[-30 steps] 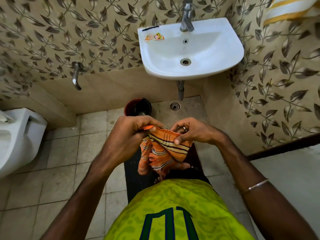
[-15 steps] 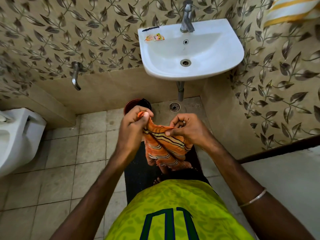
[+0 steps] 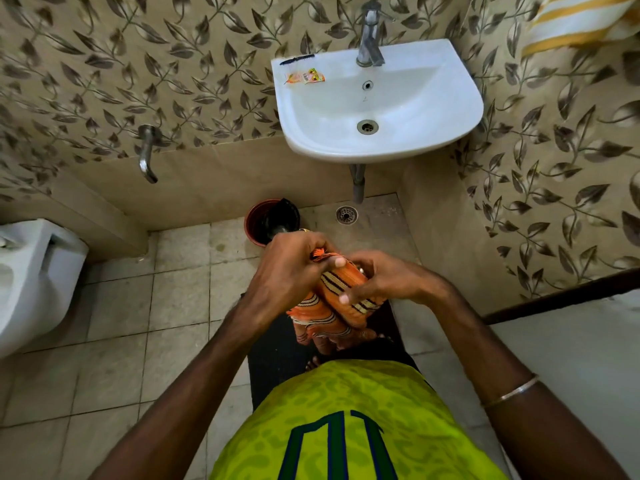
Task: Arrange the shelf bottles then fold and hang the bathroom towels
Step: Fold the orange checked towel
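An orange towel (image 3: 341, 299) with dark and cream stripes is bunched between both hands in front of my body, above the floor. My left hand (image 3: 291, 268) grips its upper end, where a bit of orange fringe sticks out by the thumb. My right hand (image 3: 384, 278) holds the right side, with the fingers curled over the folded cloth. The lower folds hang down below the hands. A yellow and white striped towel (image 3: 575, 20) hangs at the top right corner on the wall.
A white wash basin (image 3: 408, 140) with a tap (image 3: 370, 36), a sachet (image 3: 304, 77) and a black comb (image 3: 297, 59) is straight ahead. Below it stand a red bucket (image 3: 254, 220), a floor drain (image 3: 346, 214) and a wall tap (image 3: 147, 152). A white toilet (image 3: 31, 271) is at left.
Both hands have come closer together and moved forward, gathering the orange towel into a tighter, shorter bundle; less of it hangs loose below.
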{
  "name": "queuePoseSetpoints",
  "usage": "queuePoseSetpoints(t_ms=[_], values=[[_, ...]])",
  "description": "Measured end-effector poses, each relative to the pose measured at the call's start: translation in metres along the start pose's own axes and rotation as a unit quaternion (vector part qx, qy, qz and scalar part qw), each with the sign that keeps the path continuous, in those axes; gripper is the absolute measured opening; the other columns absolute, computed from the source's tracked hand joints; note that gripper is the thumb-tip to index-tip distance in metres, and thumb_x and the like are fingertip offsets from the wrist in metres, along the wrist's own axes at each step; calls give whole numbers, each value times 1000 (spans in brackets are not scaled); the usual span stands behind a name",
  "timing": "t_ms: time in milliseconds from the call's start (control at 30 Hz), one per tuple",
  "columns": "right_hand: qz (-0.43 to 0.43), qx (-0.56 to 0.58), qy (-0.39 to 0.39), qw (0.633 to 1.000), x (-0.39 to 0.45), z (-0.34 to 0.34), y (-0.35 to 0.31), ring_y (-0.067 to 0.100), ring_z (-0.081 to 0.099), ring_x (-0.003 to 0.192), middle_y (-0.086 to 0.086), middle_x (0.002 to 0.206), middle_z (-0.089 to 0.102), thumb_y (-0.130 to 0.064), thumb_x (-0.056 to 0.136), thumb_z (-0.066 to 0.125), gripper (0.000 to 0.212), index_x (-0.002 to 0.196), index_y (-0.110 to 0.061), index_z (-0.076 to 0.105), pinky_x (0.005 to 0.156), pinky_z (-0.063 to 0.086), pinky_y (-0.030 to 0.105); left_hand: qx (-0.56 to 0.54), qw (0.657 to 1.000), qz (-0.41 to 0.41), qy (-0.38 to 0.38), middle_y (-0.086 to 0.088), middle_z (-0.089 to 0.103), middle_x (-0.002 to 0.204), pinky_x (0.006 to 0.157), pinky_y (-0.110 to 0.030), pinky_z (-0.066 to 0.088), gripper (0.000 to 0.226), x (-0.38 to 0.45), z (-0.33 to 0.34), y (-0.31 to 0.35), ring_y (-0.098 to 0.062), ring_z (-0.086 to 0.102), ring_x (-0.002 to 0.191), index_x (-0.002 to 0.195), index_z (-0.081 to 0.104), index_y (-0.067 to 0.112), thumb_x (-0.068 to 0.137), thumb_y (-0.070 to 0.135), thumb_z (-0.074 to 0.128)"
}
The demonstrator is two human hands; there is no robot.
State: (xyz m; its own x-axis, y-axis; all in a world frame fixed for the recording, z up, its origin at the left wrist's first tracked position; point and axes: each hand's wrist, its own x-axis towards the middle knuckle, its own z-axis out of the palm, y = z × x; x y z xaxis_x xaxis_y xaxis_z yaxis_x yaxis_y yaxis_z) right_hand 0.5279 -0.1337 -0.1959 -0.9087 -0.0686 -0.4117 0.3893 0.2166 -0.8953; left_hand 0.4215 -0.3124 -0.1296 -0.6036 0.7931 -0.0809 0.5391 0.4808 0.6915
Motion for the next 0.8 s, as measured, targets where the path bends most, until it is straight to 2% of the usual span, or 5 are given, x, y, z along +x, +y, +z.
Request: queuePoseSetpoints(t_ms=[133, 267, 433, 567, 800], values=[[15, -9, 12, 1000, 0, -2, 9, 14, 74, 100, -1, 110, 76, -24, 83, 83, 33, 113, -23, 72, 80, 61, 31, 7, 1000, -9, -20, 4, 73, 98, 76, -29, 60, 12, -1, -8, -3, -9, 70, 91, 98, 74, 20, 88, 26, 73], [-12, -18, 79, 997, -1, -14, 10, 17, 74, 99, -2, 107, 78, -41, 75, 86, 41, 109, -22, 77, 88, 60, 45, 0, 999, -40, -1, 7, 68, 97, 75, -25, 57, 11, -4, -18, -8, -10, 66, 92, 98, 73, 21, 88, 23, 73], [-28, 0, 116, 993, -1, -16, 1, 16, 76, 84, 1, 94, 80, -27, 80, 83, 23, 99, -16, 78, 66, 57, 25, -26, 999, -28, 26, 11, 70, 95, 78, -31, 59, 9, -7, -27, -13, -5, 67, 92, 97, 74, 22, 88, 24, 72], [-28, -2, 171, 985, 2, -9, -6, 16, 76, 80, 3, 88, 78, -24, 76, 86, 18, 91, -19, 77, 66, 58, 29, -24, 999, -20, 29, 12, 70, 97, 78, -29, 59, 14, -6, -27, -14, -5, 68, 93, 101, 75, 22, 88, 23, 73], [-40, -2, 229, 973, -1, 2, -14, 6, 70, 68, -1, 77, 75, -20, 75, 89, 15, 81, -24, 76, 56, 51, 17, 61, 996, -50, -43, 4, 67, 118, 83, -37, 59, 59, -1, -22, -7, -14, 65, 103, 126, 68, 26, 72, 46, 83]])
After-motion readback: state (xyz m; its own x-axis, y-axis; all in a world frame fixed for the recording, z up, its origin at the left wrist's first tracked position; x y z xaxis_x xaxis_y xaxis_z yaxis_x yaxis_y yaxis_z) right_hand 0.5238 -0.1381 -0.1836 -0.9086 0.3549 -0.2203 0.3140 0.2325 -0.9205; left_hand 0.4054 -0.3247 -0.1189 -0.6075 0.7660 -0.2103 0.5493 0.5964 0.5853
